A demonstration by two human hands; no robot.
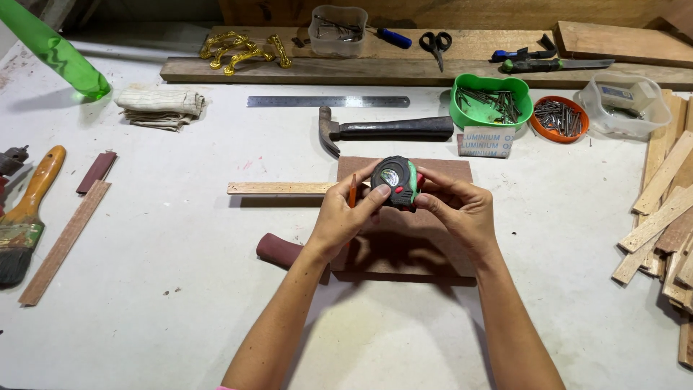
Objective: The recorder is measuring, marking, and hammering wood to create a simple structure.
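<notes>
Both hands closed on a black and green tape measure, the left hand also pinching an orange pencil, the right hand gripping from three o'clock. Beneath lay a brown board; a hammer sat at twelve o'clock, a wooden strip at nine.

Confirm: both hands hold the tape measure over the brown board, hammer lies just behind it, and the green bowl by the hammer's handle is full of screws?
Not quite. The head view shows the green bowl holds nails, not screws. The rest stands: left hand and right hand hold the tape measure over the brown board, with the hammer behind it.
</notes>
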